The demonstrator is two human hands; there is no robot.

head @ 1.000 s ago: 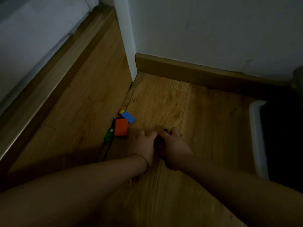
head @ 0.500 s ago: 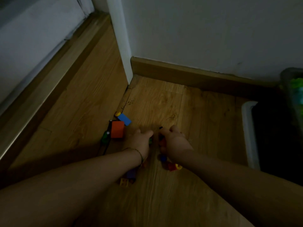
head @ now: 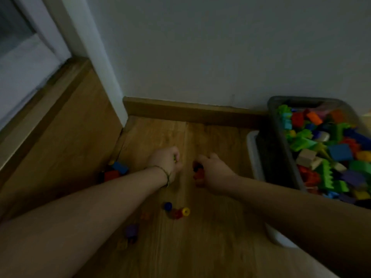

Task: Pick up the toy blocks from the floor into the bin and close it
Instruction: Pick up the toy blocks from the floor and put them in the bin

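Your right hand is curled round a clump of red and dark blocks. Your left hand, just beside it across a strip of bare floor, is closed on a yellow-green piece that barely shows between the fingers.

These look like hollow hard plastic: light, stiff, smooth and not fragile. A loose fistful should hold, though small pieces could slip out below, so cup from beneath rather than squeeze.

Nearer you than the grip lie a blue ring, a yellow ring and a purple block. Left of your left hand sit a blue block and a red block; pinch those across their flat sides.

Right of your right hand stands the bin, open and heaped with blocks. Its white lid shows at the bin's near side, and I cannot tell whether the bin rests on it.
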